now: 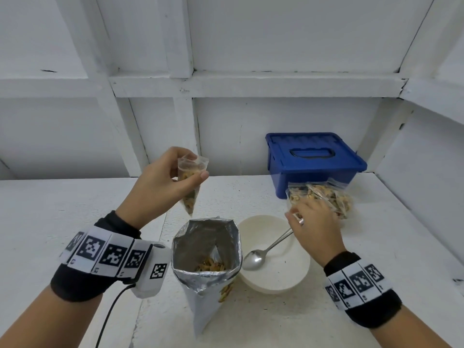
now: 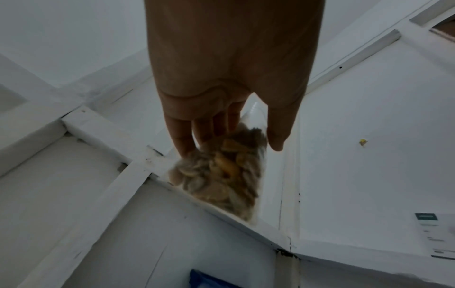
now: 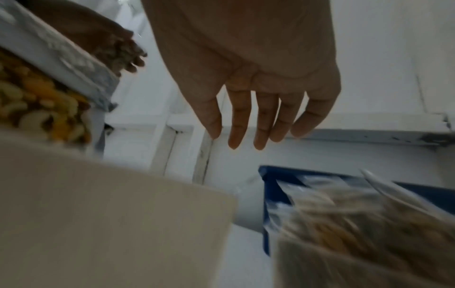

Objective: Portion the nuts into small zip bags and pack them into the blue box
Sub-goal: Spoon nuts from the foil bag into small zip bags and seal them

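Observation:
My left hand [image 1: 180, 177] pinches a small clear zip bag [image 1: 190, 197] part-filled with nuts and holds it in the air over the open foil nut bag [image 1: 206, 257]. In the left wrist view the fingers [image 2: 194, 134] and thumb grip the small zip bag [image 2: 221, 175] near its top. My right hand [image 1: 308, 217] hovers with straight fingers [image 3: 246, 124] above the handle end of the spoon [image 1: 266, 249], and holds nothing. The spoon lies in a white bowl [image 1: 283, 277]. The blue box [image 1: 313, 162] stands at the back right with its lid on.
Several filled zip bags [image 1: 324, 194] lie heaped in front of the blue box, just beyond my right hand. White walls with beams close in the back and the right side. The white tabletop [image 1: 62, 209] stretches to the left.

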`<state>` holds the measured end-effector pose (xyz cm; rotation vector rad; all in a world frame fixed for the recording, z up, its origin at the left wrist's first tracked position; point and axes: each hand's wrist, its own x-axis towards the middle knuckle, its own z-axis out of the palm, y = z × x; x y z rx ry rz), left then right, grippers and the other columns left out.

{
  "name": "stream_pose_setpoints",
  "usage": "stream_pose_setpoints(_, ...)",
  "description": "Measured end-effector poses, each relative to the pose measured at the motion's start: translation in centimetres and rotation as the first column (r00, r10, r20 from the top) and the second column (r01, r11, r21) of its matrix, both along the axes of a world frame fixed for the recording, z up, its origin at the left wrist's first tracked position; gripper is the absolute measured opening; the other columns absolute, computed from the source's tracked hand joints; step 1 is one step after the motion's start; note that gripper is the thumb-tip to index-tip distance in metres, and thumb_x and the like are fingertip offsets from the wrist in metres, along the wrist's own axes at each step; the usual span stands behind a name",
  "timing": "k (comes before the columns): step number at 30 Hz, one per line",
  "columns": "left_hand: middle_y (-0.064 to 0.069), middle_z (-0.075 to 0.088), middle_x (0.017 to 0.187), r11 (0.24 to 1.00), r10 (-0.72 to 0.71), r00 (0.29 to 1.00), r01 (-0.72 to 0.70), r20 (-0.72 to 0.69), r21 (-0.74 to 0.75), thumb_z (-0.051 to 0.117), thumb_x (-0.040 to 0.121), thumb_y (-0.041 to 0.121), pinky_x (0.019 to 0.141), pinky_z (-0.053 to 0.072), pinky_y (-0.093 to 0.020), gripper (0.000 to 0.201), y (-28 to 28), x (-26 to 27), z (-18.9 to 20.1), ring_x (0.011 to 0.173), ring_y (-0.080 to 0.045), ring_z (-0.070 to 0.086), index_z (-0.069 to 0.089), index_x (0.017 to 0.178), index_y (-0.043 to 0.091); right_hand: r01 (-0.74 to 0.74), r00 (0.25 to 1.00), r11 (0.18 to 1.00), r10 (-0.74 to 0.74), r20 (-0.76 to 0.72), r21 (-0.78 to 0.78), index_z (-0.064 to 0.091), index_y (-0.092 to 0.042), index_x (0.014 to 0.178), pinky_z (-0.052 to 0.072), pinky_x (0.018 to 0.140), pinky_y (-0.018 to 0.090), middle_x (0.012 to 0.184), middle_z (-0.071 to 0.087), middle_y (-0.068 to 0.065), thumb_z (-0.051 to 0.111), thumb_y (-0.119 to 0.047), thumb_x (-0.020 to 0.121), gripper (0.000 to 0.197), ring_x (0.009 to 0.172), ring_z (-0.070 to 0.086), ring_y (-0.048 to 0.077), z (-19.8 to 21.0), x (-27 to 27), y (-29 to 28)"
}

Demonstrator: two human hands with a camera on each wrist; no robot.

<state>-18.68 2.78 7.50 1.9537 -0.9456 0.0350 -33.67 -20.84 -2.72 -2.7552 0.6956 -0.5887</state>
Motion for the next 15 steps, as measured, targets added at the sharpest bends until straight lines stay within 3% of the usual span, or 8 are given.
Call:
stream_pose_setpoints(2,0.02,0.058,0.09,0.999,0.016,1.0,-0.016,0.01,-0.047,0.059,0.069,0.051,0.061,0.046,-0.006,0.046,-0.6,-0.4,0.7,0.08,0.006,0.06,0.05,0.104,0.022,-0.13,0.985,0.987,0.117,0.127,0.095,0.064,-0.015,0.098,0.039,0.084,0.027,0.099,0.061,-0.003,0.052,-0.031,0.091,0.021,0.096,0.051,0.012,2.0,0.8,1.5)
stream_pose_setpoints(4,0.018,0.059,0.082,0.996,0.027,1.0,-0.026,0.011,-0.088,0.062,0.074,0.044,0.055,0.043,-0.005,0.039,-1.4,-1.0,1.2,0.07,0.01,0.06,0.049,0.102,0.02,-0.274,0.945,0.942,0.225,0.237,0.196,0.062,-0.017,0.1,0.036,0.078,0.013,0.095,0.058,-0.011,0.053,-0.034,0.09,0.021,0.087,0.05,0.002,4.3,1.6,3.5)
stream_pose_setpoints(7,0.014,0.057,0.073,0.991,0.029,0.999,-0.031,-0.012,-0.128,0.066,0.079,0.035,0.05,0.039,-0.004,0.035,-2.6,-1.9,1.4,0.061,0.014,0.056,0.047,0.1,0.016,-0.426,0.893,0.847,0.337,0.299,0.317,0.057,-0.024,0.108,0.036,0.071,0.001,0.094,0.055,-0.02,0.057,-0.046,0.083,0.034,0.088,0.05,-0.008,7.1,2.7,6.6)
stream_pose_setpoints(9,0.012,0.06,0.073,0.987,0.015,0.998,-0.025,-0.059,-0.156,0.067,0.074,0.038,0.052,0.04,-0.005,0.04,-2.9,-2.4,1.5,0.061,0.01,0.058,0.045,0.099,0.016,-0.473,0.871,0.802,0.363,0.33,0.365,0.056,-0.024,0.111,0.037,0.071,0.002,0.095,0.059,-0.019,0.062,-0.046,0.079,0.04,0.088,0.054,-0.005,8.0,3.4,7.9)
stream_pose_setpoints(12,0.006,0.067,0.076,0.982,-0.038,0.985,0.006,-0.166,-0.188,0.069,0.063,0.047,0.06,0.047,-0.012,0.047,-2.9,-2.4,1.3,0.066,0.0,0.063,0.045,0.095,0.022,-0.501,0.848,0.745,0.321,0.422,0.441,0.061,-0.021,0.106,0.041,0.068,0.005,0.088,0.063,-0.017,0.067,-0.034,0.08,0.029,0.085,0.058,-0.003,8.5,4.3,8.6)
stream_pose_setpoints(15,-0.001,0.072,0.088,0.97,-0.14,0.951,0.077,-0.277,-0.229,0.072,0.072,0.048,0.074,0.055,-0.028,0.042,-2.2,-1.9,0.8,0.084,-0.013,0.069,0.051,0.099,0.024,-0.516,0.846,0.68,0.31,0.434,0.52,0.063,-0.018,0.106,0.048,0.073,0.011,0.089,0.066,-0.013,0.063,-0.026,0.084,0.023,0.085,0.062,-0.001,8.4,4.7,8.1)
